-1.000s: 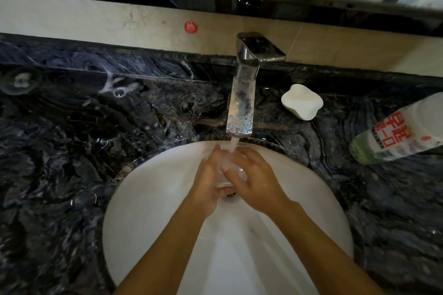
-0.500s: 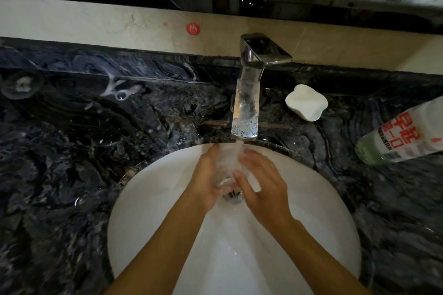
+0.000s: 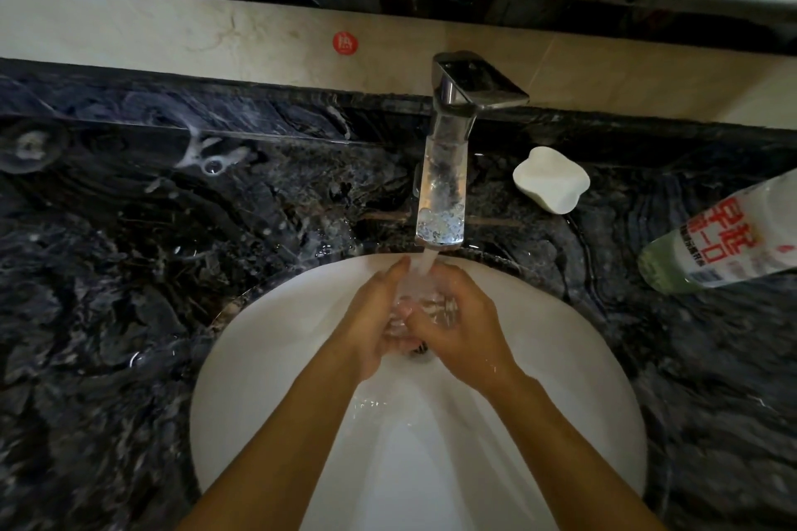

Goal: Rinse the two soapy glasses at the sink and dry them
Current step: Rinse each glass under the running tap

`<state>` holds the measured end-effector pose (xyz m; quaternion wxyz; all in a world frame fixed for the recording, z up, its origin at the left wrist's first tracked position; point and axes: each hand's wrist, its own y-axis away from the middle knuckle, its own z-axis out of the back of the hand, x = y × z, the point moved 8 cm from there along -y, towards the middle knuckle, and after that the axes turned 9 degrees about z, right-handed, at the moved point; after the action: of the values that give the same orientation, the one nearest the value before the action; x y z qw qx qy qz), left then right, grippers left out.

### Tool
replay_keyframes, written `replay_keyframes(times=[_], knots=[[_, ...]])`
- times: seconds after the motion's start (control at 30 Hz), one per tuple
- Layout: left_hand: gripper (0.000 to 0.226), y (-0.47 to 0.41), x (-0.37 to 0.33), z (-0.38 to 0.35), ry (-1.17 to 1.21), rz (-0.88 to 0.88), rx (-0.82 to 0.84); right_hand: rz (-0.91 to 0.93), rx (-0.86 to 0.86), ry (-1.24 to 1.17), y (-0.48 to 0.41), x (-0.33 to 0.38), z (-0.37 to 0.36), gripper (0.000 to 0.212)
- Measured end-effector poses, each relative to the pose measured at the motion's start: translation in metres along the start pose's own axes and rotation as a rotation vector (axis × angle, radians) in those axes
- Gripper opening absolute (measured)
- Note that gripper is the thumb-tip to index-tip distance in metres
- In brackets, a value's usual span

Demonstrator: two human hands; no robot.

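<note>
Over the round white ceramic basin (image 3: 267, 358), the left hand (image 3: 366, 327) and right hand (image 3: 470, 332) both curl their fingers round a small clear glass (image 3: 431, 308) above the drain (image 3: 420, 351). Just beyond, water (image 3: 426, 265) from the square chrome tap (image 3: 444, 185) streams onto it, with dark veined marble counter (image 3: 129, 271) all around.

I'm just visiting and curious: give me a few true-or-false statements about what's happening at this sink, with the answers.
1. Water is running from the faucet. True.
2. The left hand and right hand both hold a clear glass under the stream. True.
3. The white soap sits left of the faucet. False: the white soap is to its right.
4. The bottle with red lettering stands in the basin. False: the bottle is on the dark countertop, right of the basin.
</note>
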<state>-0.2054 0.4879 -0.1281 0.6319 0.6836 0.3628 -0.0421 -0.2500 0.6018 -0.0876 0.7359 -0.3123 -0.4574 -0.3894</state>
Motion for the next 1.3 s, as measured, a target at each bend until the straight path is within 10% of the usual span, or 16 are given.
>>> replay_keyframes(times=[0.23, 0.5, 0.73, 0.93, 1.13, 1.3], knots=[[0.011, 0.008, -0.005, -0.001, 0.11, -0.382, -0.101, -0.36, -0.167, -0.315, 0.008, -0.015, -0.009, 0.018], [0.036, 0.005, 0.005, -0.008, 0.179, -0.038, 0.043, -0.004, -0.058, -0.133, -0.003, 0.003, -0.009, 0.026], [0.008, 0.007, -0.005, -0.003, 0.063, -0.45, -0.164, -0.369, -0.22, -0.329, -0.003, -0.02, -0.009, 0.013], [0.037, 0.007, 0.005, -0.011, 0.189, -0.014, 0.053, -0.112, -0.119, -0.226, -0.005, -0.001, 0.0, 0.028], [0.011, 0.02, -0.014, 0.004, 0.115, -0.491, -0.089, -0.354, -0.054, -0.418, -0.001, -0.014, -0.012, 0.035], [0.027, 0.018, -0.01, 0.003, 0.124, -0.408, -0.136, -0.201, -0.131, -0.3, -0.005, 0.002, -0.006, 0.023]])
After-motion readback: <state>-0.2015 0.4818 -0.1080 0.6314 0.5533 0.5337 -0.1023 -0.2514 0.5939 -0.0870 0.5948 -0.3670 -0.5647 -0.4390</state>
